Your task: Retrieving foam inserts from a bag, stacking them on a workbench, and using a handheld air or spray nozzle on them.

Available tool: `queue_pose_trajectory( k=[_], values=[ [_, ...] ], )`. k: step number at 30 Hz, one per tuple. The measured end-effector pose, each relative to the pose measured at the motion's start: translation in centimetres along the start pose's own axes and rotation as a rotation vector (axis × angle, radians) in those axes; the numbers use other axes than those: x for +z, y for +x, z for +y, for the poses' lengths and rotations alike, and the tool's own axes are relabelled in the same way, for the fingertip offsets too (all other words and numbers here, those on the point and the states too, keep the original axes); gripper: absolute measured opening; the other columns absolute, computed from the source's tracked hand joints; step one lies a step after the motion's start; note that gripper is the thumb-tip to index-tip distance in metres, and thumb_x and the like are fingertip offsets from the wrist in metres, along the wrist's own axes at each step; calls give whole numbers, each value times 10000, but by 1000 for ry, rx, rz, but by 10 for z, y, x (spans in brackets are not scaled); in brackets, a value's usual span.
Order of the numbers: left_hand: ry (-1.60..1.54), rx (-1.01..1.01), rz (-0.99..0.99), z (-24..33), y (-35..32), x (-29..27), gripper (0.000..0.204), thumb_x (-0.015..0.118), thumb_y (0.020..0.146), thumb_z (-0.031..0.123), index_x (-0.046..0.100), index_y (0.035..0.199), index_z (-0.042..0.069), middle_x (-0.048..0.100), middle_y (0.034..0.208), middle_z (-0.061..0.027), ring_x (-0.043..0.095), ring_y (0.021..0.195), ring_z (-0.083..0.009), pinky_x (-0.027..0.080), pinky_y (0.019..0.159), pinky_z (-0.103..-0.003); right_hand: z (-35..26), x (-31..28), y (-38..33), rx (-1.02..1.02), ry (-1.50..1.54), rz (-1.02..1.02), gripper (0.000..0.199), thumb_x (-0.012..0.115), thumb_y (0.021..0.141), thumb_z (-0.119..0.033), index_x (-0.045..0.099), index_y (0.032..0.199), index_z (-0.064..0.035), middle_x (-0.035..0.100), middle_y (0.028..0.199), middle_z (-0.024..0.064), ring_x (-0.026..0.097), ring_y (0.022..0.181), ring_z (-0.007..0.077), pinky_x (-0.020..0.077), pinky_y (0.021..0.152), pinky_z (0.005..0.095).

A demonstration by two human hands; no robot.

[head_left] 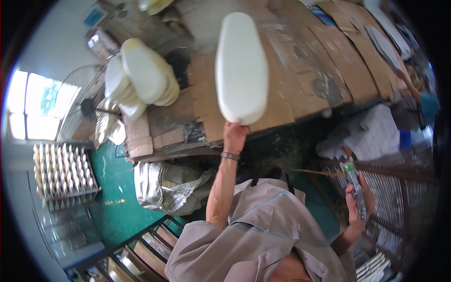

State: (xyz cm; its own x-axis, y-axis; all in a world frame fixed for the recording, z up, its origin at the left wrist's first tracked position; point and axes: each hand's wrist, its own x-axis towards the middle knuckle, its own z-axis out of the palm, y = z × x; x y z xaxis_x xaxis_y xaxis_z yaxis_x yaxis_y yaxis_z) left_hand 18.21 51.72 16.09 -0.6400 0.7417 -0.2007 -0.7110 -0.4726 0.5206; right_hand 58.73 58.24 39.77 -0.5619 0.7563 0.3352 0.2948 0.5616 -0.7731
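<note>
My left hand (233, 134) pinches the near end of a long white pad with rounded ends (242, 66). The pad stretches away from me over the cardboard-covered table (300, 89); I cannot tell whether it rests on it. Lower right, my right hand (361, 199) is wrapped round a silver metal hand tool with a green part at its top (355, 185). Its exact kind is not clear. A thin tan strip or hose (314, 172) runs leftward from near the tool's top.
Similar pads lie in a stack (145, 70) at the table's left, beside a wire fan (80, 101). A rack of pale pieces (63, 171) stands far left. A silvery sack (169, 185) sits below the table. At right, a person in teal (428, 109) reaches toward the table.
</note>
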Motion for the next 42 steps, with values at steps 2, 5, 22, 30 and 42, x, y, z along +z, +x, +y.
queue_pose_trajectory(
  k=[2, 5, 22, 30, 42],
  values=[
    [2, 37, -6, 2, 2, 8, 463, 670, 873, 21, 541, 1317, 53, 652, 1230, -63, 647, 1112, -203, 561, 891, -350, -1, 7, 4, 5, 38, -54, 484, 629, 928, -100, 552, 1354, 116, 684, 865, 137, 652, 746, 200, 535, 722, 320],
    [-39, 65, 7, 11, 1, 24, 447, 654, 874, 4, 541, 1305, 44, 658, 1218, -70, 654, 1086, -204, 561, 867, -349, -6, 26, 18, 9, 21, -95, 476, 620, 934, -102, 560, 1364, 93, 691, 875, 123, 658, 761, 197, 538, 736, 318],
    [-111, 45, 109, 57, 35, 42, 363, 596, 886, 27, 568, 1247, 54, 647, 1141, -31, 634, 936, -139, 519, 674, -258, 38, 215, 91, 318, 295, -92, 489, 725, 911, -100, 585, 1359, 37, 698, 957, 77, 635, 831, 127, 519, 780, 271],
    [-263, 45, -4, 82, 39, 70, 433, 602, 922, 39, 516, 1345, -3, 628, 1307, -125, 650, 1149, -250, 605, 899, -378, 47, 313, 177, 466, 238, 139, 659, 791, 886, -230, 509, 1419, 37, 644, 951, 39, 584, 854, 117, 497, 763, 292],
    [-212, 243, -23, 173, -3, 57, 528, 644, 868, 41, 461, 1364, 14, 606, 1280, -92, 636, 1124, -187, 550, 959, -332, 90, 382, 184, 310, 380, 203, 690, 754, 906, -152, 421, 1488, 10, 575, 993, 33, 553, 865, 104, 496, 775, 254]
  ],
)
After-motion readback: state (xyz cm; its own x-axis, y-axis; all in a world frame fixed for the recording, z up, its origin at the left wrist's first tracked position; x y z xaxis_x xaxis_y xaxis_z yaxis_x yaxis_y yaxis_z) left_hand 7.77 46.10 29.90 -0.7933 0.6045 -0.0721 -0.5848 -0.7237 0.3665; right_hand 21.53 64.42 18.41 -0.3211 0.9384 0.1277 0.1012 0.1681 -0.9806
